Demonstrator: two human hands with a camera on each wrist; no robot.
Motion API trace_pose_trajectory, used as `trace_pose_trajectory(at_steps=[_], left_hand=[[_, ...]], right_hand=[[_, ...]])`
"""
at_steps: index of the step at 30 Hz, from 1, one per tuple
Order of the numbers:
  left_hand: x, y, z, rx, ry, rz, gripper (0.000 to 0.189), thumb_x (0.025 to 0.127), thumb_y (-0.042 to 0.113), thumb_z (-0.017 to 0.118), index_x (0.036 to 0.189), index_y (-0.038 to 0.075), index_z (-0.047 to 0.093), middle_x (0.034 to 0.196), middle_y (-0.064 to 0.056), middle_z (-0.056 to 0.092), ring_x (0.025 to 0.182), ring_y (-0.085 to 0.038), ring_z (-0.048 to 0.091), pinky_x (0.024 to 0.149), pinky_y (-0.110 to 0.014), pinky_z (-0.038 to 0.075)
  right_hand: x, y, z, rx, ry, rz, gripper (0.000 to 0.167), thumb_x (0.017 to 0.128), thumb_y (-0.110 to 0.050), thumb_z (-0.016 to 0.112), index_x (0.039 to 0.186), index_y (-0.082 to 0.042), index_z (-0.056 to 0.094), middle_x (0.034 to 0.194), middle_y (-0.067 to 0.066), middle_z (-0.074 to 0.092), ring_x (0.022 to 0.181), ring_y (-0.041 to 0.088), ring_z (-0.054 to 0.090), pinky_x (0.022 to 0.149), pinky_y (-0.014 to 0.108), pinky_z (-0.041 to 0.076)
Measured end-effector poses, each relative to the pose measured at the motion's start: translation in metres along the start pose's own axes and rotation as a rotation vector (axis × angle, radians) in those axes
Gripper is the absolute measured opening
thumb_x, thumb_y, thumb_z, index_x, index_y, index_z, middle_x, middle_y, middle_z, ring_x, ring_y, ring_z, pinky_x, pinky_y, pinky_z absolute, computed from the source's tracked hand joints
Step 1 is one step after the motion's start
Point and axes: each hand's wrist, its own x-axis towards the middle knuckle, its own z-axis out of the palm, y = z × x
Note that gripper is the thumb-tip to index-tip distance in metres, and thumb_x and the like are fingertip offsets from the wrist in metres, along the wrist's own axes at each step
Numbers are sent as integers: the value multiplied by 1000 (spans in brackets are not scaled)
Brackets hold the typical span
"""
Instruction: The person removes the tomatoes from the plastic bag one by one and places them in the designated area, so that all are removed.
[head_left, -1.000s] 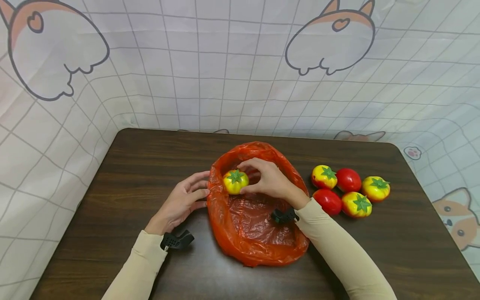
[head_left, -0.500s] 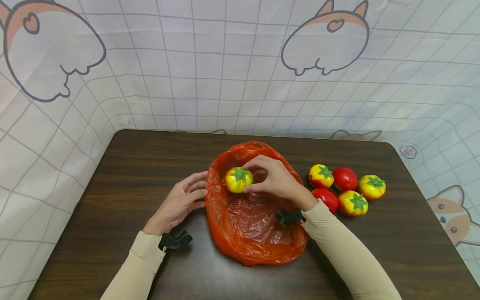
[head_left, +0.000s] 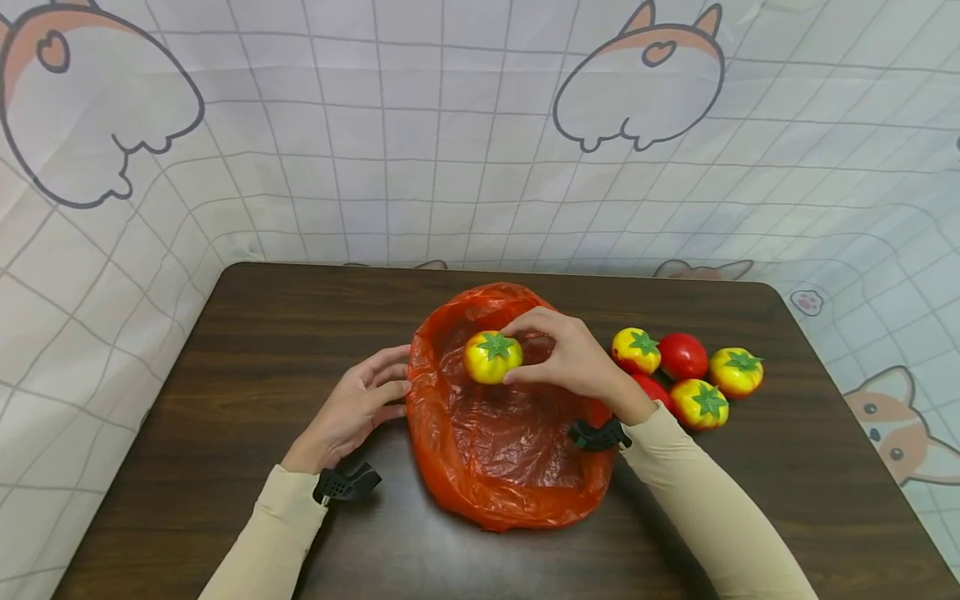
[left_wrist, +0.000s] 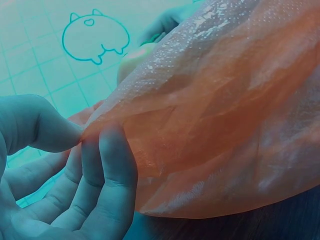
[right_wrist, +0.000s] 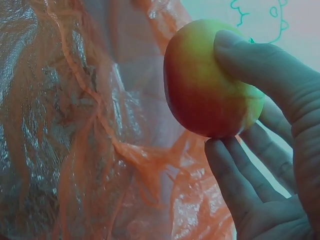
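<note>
A yellow-and-red toy tomato (head_left: pixel 487 363) with a green star-shaped top is held over the red plastic bag (head_left: pixel 442 479) by my right hand (head_left: pixel 576 358). In the right wrist view, my thumb and fingertips grip that tomato (right_wrist: pixel 197 82) from opposite sides. The bag stands on the table with its mouth spread wide and its rim folded outward. On its left side, my left hand (head_left: pixel 352 408) pinches the rim; the left wrist view shows the thumb and fingers holding the thin plastic (left_wrist: pixel 175 140) between them.
Right of the bag, several more toy tomatoes lie together on the dark table (head_left: pixel 285 317): yellow ones like this yellow tomato (head_left: pixel 700 405), and plain red ones like this red tomato (head_left: pixel 683 357). A white grid-patterned cloth (head_left: pixel 405 150) hangs behind and beside the table.
My right hand has lifted the yellow tomato and moved it right, away from the bag's left wall. The left hand keeps its place at the rim. The head view has shifted slightly.
</note>
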Motion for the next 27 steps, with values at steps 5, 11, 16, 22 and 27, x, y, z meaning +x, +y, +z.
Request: trace_pose_trajectory(at_steps=[5,11,16,22,27], left_hand=[[-1,-1,0,3,0,6,59,102,13,64,156,16,40,128,-3,62,109,-13,69,92,-32,63],[-1,-1,1,7,-6,16,60,102,13,64,157,15,39,128,-3,62,108,-13,70,91,-32,64],[0,-2,2,17,-14,19,62,102,14,64,158,14,37,128,-2,62,109,-13,69,91,-31,64],[0,-2,1,15,-18,19,61,103,13,63,158,14,37,127,-1,62,108,-12,69,91,-31,64],[0,-2,1,10,-18,21,62,103,14,64,158,13,37,125,1,62,107,-11,70,90,-31,64]], right_hand=[[-7,1,-6,-31,22,12,53,75,-29,94,123,-24,71,124,-3,69,117,19,67,100,42,61],[-17,4,-15,-19,44,15,57,76,-25,94,127,-21,69,126,0,69,118,20,67,101,50,60],[-29,5,-22,8,61,27,60,77,-21,93,131,-19,67,129,3,68,121,22,66,102,48,59],[-43,11,-29,45,82,61,61,77,-20,92,132,-17,65,132,3,66,124,21,64,105,40,58],[-52,14,-37,69,87,73,58,78,-18,91,130,-17,66,129,1,65,123,14,64,107,31,56]])
